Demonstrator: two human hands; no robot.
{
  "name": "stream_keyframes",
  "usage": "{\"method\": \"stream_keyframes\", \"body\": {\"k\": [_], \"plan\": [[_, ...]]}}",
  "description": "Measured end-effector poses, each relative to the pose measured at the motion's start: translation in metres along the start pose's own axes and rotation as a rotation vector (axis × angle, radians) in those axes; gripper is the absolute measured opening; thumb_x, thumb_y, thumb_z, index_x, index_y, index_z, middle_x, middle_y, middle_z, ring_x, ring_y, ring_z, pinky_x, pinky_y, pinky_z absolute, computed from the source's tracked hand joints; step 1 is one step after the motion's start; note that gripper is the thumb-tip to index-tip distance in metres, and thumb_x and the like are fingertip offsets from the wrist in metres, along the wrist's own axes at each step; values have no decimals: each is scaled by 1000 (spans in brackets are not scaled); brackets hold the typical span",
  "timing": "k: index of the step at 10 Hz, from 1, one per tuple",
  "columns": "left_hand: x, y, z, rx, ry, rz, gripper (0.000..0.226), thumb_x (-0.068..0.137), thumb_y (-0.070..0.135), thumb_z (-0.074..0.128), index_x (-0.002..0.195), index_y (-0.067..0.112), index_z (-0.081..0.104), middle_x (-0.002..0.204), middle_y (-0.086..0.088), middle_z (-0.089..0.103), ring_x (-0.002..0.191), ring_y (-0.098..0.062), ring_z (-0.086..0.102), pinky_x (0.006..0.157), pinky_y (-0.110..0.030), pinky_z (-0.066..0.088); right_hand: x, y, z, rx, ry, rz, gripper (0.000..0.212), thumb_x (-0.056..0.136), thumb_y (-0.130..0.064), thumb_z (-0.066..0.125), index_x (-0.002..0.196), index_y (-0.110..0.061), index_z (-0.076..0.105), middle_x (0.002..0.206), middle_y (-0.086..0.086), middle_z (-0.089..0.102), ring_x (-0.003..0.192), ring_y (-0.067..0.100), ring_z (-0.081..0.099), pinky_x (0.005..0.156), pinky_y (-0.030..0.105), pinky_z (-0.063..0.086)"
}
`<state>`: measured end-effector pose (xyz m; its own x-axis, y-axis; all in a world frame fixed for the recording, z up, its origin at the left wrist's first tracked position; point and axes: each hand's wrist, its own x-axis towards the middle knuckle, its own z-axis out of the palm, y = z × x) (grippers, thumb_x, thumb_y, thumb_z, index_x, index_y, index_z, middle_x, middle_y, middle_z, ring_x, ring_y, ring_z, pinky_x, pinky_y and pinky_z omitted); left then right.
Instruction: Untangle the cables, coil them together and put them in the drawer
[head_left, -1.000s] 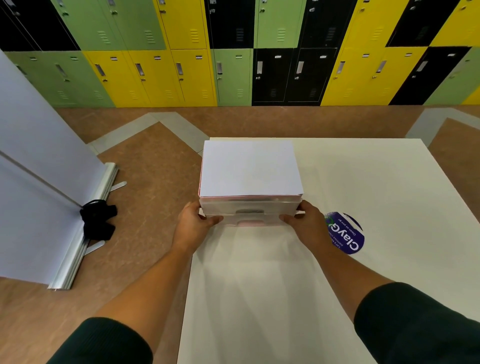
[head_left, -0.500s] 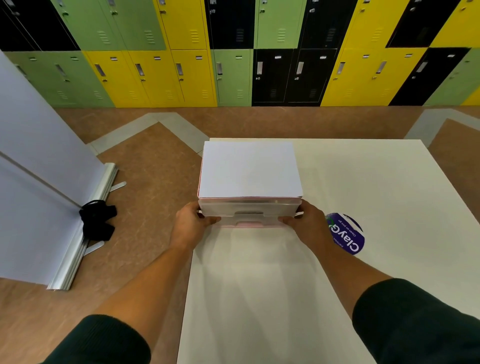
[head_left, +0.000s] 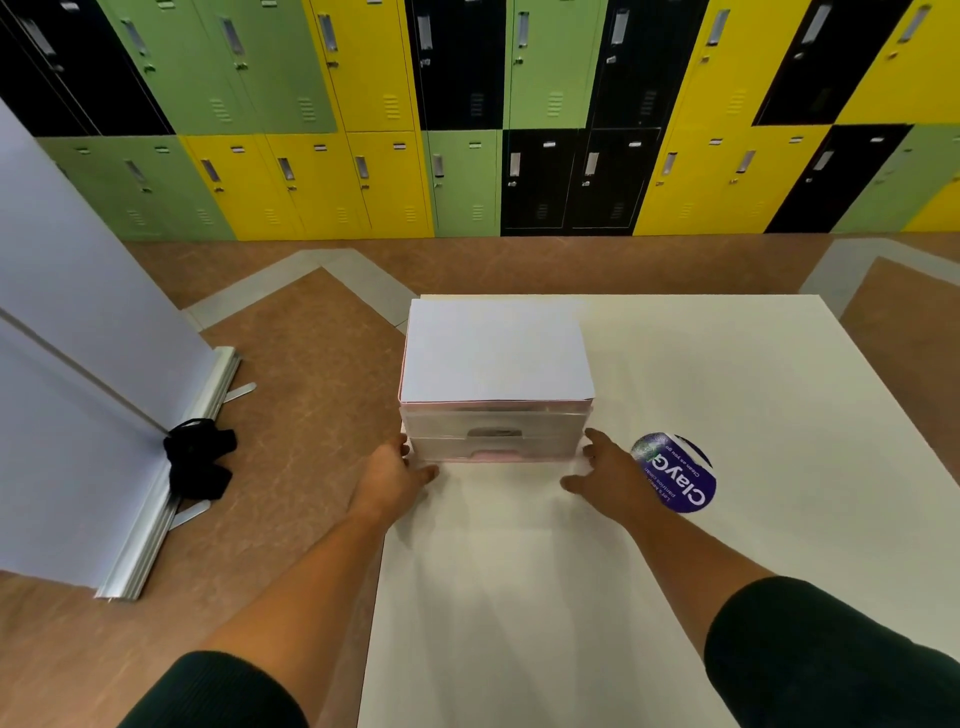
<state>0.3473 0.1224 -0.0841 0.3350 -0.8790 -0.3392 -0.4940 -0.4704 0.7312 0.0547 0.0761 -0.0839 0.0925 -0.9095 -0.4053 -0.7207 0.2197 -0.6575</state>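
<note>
Your open left hand (head_left: 395, 475) touches the front-left corner of the drawer unit (head_left: 496, 358); your open right hand (head_left: 605, 467) hovers just beside its front-right. Let go evenly so it sits square.

One drawer unit (head_left: 493, 353), two drawers: upper drawer (head_left: 493, 430), lower drawer (head_left: 493, 453). Two hands: left hand (head_left: 395, 478), right hand (head_left: 608, 473). One white table (head_left: 727, 389). One purple round sticker (head_left: 675, 475). One black bundle (head_left: 200, 457) on floor. One white display panel (head_left: 78, 364).

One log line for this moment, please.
left hand: open, at drawer unit's left corner | right hand: open, at right corner | drawers: shut
</note>
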Motion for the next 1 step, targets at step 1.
{"method": "stream_keyframes", "body": {"k": [1], "plan": [[-12,0,0,88,-73,-27,58,87,24,75,136,6,51,124,-7,61,98,-20,57,80,-28,43,-15,6,-8,-13,-49,55,90,84,-26,77,155,-15,22,150,9,45,136,27,45,108,39,41]]}}
